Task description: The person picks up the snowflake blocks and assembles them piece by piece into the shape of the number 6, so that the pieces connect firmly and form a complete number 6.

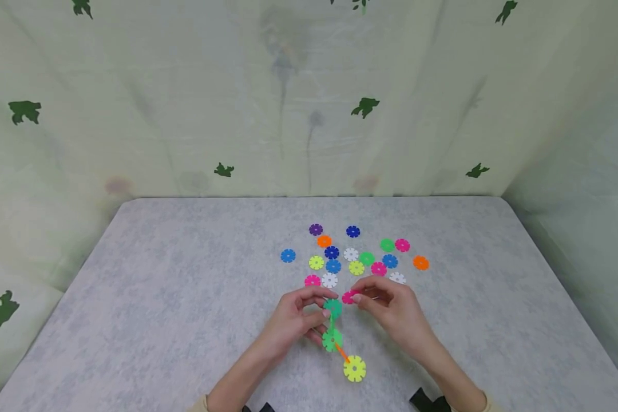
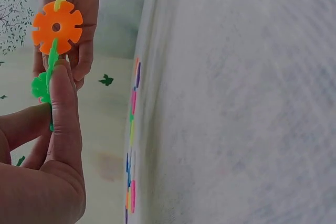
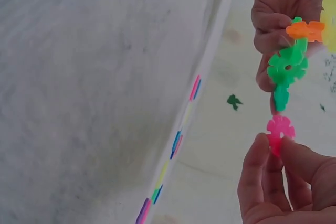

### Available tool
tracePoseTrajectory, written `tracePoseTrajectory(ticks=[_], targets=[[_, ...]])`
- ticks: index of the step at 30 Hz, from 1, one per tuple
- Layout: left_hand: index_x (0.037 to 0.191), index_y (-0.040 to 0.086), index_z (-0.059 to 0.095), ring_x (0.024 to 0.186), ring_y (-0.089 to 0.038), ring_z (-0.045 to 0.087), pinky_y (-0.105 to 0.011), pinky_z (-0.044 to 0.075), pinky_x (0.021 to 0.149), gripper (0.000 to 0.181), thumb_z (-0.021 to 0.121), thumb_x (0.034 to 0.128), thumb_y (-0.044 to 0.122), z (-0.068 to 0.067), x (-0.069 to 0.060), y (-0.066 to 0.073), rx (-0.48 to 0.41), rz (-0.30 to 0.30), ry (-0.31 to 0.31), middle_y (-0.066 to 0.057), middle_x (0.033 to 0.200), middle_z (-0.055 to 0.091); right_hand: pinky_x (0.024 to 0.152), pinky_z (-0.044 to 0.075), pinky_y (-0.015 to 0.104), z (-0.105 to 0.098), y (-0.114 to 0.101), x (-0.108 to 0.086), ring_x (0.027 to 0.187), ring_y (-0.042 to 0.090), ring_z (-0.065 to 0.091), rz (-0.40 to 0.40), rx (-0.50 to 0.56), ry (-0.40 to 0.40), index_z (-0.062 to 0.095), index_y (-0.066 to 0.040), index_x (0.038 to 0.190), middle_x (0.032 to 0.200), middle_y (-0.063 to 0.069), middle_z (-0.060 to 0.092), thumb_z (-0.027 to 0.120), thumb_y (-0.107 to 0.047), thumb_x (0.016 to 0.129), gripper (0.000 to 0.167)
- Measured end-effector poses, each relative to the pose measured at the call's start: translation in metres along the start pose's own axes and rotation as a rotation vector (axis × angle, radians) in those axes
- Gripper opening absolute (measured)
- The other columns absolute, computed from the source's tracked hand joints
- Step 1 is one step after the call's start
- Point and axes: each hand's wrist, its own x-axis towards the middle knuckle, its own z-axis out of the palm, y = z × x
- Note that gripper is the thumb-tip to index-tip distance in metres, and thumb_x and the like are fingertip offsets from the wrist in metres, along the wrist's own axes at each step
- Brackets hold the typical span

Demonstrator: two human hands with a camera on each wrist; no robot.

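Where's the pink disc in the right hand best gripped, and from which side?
Probably pinch the pink disc by its flat faces at the edge away from the chain, coming from the right, as the right hand does: it's thin, and this leaves notches facing the chain free.

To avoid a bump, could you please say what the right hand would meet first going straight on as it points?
Probably the end green disc of the chain in the left hand, just beyond the pink disc in the right hand; depth is unclear.
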Motion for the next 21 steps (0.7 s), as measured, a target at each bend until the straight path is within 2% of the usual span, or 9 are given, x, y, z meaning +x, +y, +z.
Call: tracePoseTrajectory(ticks=[6, 11, 14, 21], targets=[[0.119, 0.002, 0.065, 0.061, -0.02, 0.062, -0.031, 0.056, 0.056, 0.027, 0.066, 0.0917, 0.003, 0.0002, -0.0012, 0.0001, 0.004, 0.011, -0.047, -0.011, 0.096, 0.06, 0.078, 0.056, 0.03, 0.0013, 0.0008, -0.0015, 0.087, 0.023, 0.065, -0.074, -0.008, -0.059, 0.07, -0.015, 0.1, 0.095, -0.001, 0.068, 0.071, -0.007, 0.09, 0.013], [0.117, 0.0, 0.066, 0.06, -0.018, 0.062, -0.029, 0.056, 0.055, 0.026, 0.066, 0.091, 0.002, -0.001, -0.0011, -0.0009, -0.006, 0.002, -0.082, -0.012, 0.095, 0.06, 0.081, 0.055, 0.028, 0.0017, 0.0001, -0.0018, 0.089, 0.016, 0.065, -0.104, -0.055, -0.074, 0.071, -0.021, 0.099, 0.096, -0.006, 0.068, 0.072, -0.005, 0.088, 0.02], [0.116, 0.0, 0.067, 0.059, -0.016, 0.063, -0.029, 0.056, 0.056, 0.026, 0.066, 0.0911, 0.002, -0.0024, -0.0001, -0.0026, -0.017, -0.01, -0.09, -0.013, 0.094, 0.061, 0.081, 0.055, 0.028, 0.002, -0.0002, -0.002, 0.089, 0.015, 0.065, -0.12, -0.06, -0.084, 0.072, -0.019, 0.099, 0.095, -0.006, 0.069, 0.071, -0.004, 0.088, 0.018], [0.115, 0.001, 0.067, 0.058, -0.017, 0.062, -0.027, 0.055, 0.055, 0.024, 0.065, 0.0916, 0.004, -0.0035, -0.0002, -0.0053, -0.04, -0.048, -0.106, -0.013, 0.093, 0.064, 0.08, 0.055, 0.028, 0.0003, -0.0006, -0.0011, 0.088, 0.021, 0.065, -0.047, -0.037, -0.143, 0.072, -0.011, 0.1, 0.094, -0.003, 0.069, 0.071, -0.007, 0.089, 0.012]])
